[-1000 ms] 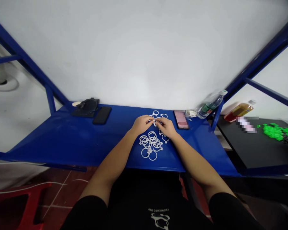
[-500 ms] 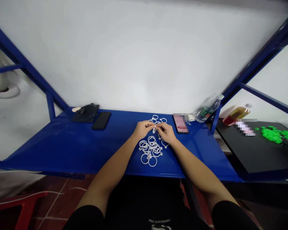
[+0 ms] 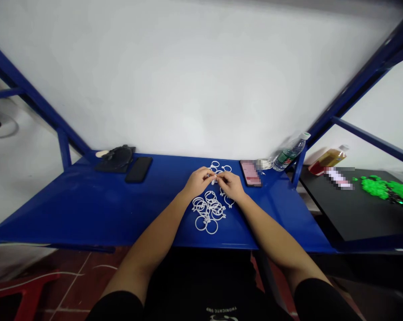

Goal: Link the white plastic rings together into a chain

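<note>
Over the blue tabletop [image 3: 97, 209], my left hand [image 3: 197, 182] and my right hand [image 3: 232, 185] meet fingertip to fingertip. Both pinch a small white plastic ring [image 3: 213, 181], which looks like a curtain ring; the fingers cover most of it. Nearer to me lies a loose pile of similar white rings [image 3: 207, 219], each with a small tab or eyelet. A few more white rings [image 3: 215, 162] lie just beyond my fingertips. Others sit partly under my right hand.
A black phone [image 3: 139, 170] and a dark crumpled item [image 3: 118, 158] lie at the left. Behind my right hand are a lit phone [image 3: 251, 173], a white cable [image 3: 265, 164] and a water bottle [image 3: 289, 154]. Green pieces [image 3: 375, 187] cover part of the black side table [image 3: 338, 214].
The whole view has shifted slightly. My hands stay together at the same spot, and the ring between my fingertips has turned a little and shows less.
</note>
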A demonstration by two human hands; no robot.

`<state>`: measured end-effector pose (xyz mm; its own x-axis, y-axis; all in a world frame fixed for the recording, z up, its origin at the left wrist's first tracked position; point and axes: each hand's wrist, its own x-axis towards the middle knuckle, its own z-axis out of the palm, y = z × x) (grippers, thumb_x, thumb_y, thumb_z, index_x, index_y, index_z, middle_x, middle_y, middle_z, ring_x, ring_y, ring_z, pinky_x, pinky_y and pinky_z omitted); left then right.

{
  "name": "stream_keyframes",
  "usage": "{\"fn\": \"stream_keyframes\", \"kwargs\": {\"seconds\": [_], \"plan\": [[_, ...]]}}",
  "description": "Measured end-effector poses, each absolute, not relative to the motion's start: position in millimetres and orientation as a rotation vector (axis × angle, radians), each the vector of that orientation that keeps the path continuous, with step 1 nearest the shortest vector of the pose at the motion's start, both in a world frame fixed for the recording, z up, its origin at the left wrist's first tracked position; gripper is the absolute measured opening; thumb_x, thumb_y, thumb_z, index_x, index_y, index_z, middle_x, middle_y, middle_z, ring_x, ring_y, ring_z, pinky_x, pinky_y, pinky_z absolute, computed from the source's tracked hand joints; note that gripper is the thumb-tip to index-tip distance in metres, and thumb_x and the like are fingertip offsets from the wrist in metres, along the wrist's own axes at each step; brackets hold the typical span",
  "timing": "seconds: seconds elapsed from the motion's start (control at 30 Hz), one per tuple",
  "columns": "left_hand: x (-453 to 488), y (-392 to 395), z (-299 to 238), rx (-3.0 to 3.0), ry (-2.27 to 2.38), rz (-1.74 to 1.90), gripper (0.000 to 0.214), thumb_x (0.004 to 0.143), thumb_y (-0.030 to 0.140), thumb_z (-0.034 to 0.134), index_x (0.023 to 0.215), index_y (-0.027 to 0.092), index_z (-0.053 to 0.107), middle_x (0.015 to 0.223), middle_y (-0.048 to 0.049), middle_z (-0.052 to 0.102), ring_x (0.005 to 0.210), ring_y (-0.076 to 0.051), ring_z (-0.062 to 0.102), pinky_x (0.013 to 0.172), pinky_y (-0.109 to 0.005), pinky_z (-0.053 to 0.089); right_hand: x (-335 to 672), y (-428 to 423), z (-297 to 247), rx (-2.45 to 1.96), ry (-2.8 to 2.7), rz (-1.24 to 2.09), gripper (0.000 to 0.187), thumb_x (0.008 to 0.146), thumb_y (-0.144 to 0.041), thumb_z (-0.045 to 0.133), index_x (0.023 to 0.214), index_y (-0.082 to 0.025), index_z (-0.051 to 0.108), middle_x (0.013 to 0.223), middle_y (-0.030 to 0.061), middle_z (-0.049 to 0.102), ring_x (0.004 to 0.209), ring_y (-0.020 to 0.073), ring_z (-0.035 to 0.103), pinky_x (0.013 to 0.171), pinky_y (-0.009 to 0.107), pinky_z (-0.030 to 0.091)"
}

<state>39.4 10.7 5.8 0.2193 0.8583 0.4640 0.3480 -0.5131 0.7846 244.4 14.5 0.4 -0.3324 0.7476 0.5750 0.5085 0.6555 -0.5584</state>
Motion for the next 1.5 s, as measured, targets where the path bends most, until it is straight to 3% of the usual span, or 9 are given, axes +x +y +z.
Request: {"fn": "stream_keyframes", "kwargs": {"seconds": [0.13,0.37,0.47,0.67,0.8,0.97,1.3,1.5], "plan": [[30.4,10.7,13.5,2.028,1.199,1.160,0.021,0.097,0.037,0.065,0.102,0.020,0.076,0.099,-0.0046,0.074,0.080,-0.014,0.067,0.077,-0.028,0.054,249.9,16.3,4.7,-1.066,-1.957,0.243,0.022,0.101,-0.035,0.058,0.101,-0.024,0.076,0.089,0.0068,0.076,0.080,0.0208,0.069,0.077,0.033,0.054],[24.4,8.4,12.0,2.178,1.189,0.549,0.019,0.085,0.038,0.077,0.091,0.021,0.078,0.085,-0.0019,0.075,0.072,-0.015,0.067,0.066,-0.027,0.047,258.6,32.9,-5.7,-1.245,-1.782,0.290,0.022,0.096,-0.039,0.063,0.089,-0.022,0.076,0.081,0.0055,0.076,0.072,0.0209,0.068,0.069,0.033,0.053],[25.1,8.3,8.1,2.202,1.188,0.460,0.019,0.082,0.039,0.080,0.087,0.021,0.077,0.081,-0.0015,0.075,0.067,-0.015,0.065,0.063,-0.026,0.044,259.3,36.2,-8.5,-1.261,-1.747,0.339,0.022,0.096,-0.039,0.063,0.089,-0.022,0.075,0.080,0.0048,0.076,0.071,0.0208,0.068,0.068,0.032,0.053],[24.3,10.6,8.6,2.248,1.197,0.497,0.022,0.091,0.037,0.067,0.084,0.020,0.078,0.079,-0.0035,0.076,0.069,-0.016,0.065,0.064,-0.027,0.044,254.6,27.5,-4.1,-1.212,-1.809,0.376,0.021,0.095,-0.038,0.064,0.089,-0.022,0.076,0.080,0.0042,0.076,0.069,0.0195,0.068,0.068,0.031,0.053],[23.2,10.9,8.8,2.229,1.203,0.458,0.026,0.083,0.047,0.077,0.085,0.021,0.078,0.083,-0.0029,0.077,0.071,-0.016,0.067,0.063,-0.026,0.044,252.6,26.1,-3.8,-1.187,-1.859,0.356,0.022,0.096,-0.038,0.063,0.091,-0.022,0.076,0.081,0.0045,0.077,0.070,0.0197,0.069,0.068,0.031,0.053],[22.5,11.1,5.9,2.213,1.225,0.462,0.019,0.082,0.040,0.080,0.084,0.022,0.077,0.085,-0.0018,0.077,0.077,-0.017,0.070,0.067,-0.027,0.046,251.9,27.3,-6.8,-1.164,-1.870,0.376,0.021,0.096,-0.037,0.063,0.093,-0.022,0.077,0.083,0.0053,0.078,0.072,0.0201,0.070,0.070,0.031,0.053],[26.2,12.7,11.9,2.060,1.264,0.939,0.029,0.092,0.025,0.070,0.121,0.022,0.075,0.107,-0.0054,0.081,0.090,-0.019,0.077,0.084,-0.029,0.057,248.5,19.6,-2.6,-1.026,-2.020,0.427,0.023,0.099,-0.039,0.064,0.109,-0.024,0.078,0.088,0.0049,0.077,0.076,0.0193,0.069,0.073,0.031,0.052],[33.4,7.5,11.3,2.243,1.293,0.987,0.031,0.096,0.019,0.063,0.126,0.025,0.071,0.112,-0.0037,0.080,0.102,-0.020,0.076,0.092,-0.031,0.057,243.7,18.0,-4.3,-0.966,-2.045,0.442,0.024,0.101,-0.039,0.064,0.115,-0.024,0.077,0.093,0.0050,0.077,0.079,0.0187,0.069,0.076,0.030,0.052]]}}
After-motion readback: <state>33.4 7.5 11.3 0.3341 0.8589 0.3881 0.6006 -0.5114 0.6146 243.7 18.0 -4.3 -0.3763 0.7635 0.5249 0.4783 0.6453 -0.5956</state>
